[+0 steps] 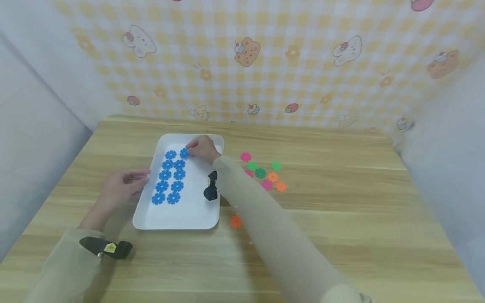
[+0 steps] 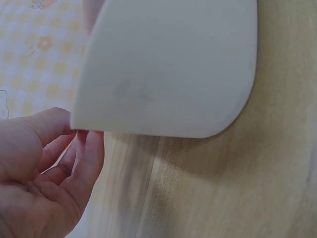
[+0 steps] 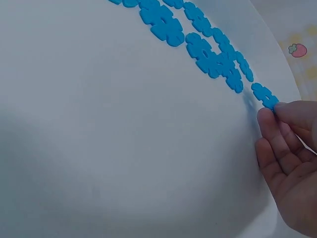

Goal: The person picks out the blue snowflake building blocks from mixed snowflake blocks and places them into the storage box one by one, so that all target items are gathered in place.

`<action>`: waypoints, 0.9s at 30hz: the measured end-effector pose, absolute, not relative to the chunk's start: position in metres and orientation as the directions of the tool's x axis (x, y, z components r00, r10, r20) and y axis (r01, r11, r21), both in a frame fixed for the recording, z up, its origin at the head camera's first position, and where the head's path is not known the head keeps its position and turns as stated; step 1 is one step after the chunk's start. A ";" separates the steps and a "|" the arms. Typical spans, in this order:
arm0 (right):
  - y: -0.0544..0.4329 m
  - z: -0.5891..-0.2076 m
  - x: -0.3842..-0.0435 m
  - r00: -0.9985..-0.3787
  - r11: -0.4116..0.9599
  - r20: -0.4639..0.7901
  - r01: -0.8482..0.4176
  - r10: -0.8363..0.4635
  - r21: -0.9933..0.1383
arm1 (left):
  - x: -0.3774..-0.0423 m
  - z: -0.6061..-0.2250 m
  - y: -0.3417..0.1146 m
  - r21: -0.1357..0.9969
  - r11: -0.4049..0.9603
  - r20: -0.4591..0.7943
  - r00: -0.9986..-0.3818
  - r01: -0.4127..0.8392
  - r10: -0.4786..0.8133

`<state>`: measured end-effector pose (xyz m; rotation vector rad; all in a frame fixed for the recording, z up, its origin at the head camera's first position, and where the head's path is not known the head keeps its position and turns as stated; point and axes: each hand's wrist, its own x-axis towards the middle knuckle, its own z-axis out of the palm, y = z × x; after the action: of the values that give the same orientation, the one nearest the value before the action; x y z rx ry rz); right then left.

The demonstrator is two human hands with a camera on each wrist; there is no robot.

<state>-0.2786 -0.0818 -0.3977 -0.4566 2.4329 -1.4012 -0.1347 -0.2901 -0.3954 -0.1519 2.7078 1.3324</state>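
My right hand (image 1: 204, 149) pinches a blue snowflake disc (image 3: 264, 95) between thumb and fingertips, near the far end of the white tray (image 1: 197, 210). Two columns of blue discs (image 1: 164, 175) lie flat inside the tray, on its left half; the held disc sits at the top of the right column. At the tray's left side, my left hand (image 1: 119, 187) holds the rim with thumb and fingers. The left wrist view shows those fingertips right at the edge of the tray (image 2: 168, 74), partly hidden behind it.
Right of the tray lie loose discs: pink (image 1: 267, 184), light green (image 1: 276, 166), dark green (image 1: 260, 173) and orange (image 1: 281, 186). One orange disc (image 1: 235, 221) lies apart near the tray's lower right corner. A patterned wall covering (image 1: 273, 88) rises behind the wooden table (image 1: 341, 235).
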 end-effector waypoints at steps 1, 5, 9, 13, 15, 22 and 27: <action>-0.082 -0.399 -0.278 -0.909 0.472 -0.099 -0.116 -0.405 -0.874 | -0.135 -0.396 -0.290 0.783 0.606 -0.149 -0.988 -0.141 -0.037; -0.083 -0.402 -0.278 -0.914 0.466 -0.105 -0.099 -0.392 -0.879 | -0.134 -0.397 -0.290 0.788 0.601 -0.139 -0.989 -0.135 -0.040; -0.084 -0.401 -0.278 -0.914 0.489 -0.124 -0.089 -0.387 -0.868 | -0.134 -0.397 -0.288 0.788 0.602 -0.131 -0.991 -0.129 -0.040; -0.082 -0.398 -0.279 -0.914 0.523 -0.145 -0.082 -0.379 -0.848 | -0.135 -0.397 -0.287 0.791 0.598 -0.135 -0.990 -0.127 -0.031; -0.082 -0.398 -0.279 -0.913 0.533 -0.152 -0.081 -0.378 -0.842 | -0.136 -0.397 -0.286 0.791 0.598 -0.138 -0.990 -0.127 -0.028; -0.078 -0.398 -0.283 -0.916 0.514 -0.156 -0.061 -0.370 -0.856 | -0.137 -0.395 -0.284 0.796 0.590 -0.149 -0.988 -0.136 -0.027; -0.069 -0.384 -0.283 -0.892 0.510 -0.167 -0.080 -0.419 -0.856 | -0.136 -0.394 -0.285 0.786 0.603 -0.148 -0.988 -0.138 -0.033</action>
<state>-0.2830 -0.0692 -0.3842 -0.4151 2.4031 -1.3357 -0.1361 -0.2852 -0.3941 -0.1450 2.7050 1.3423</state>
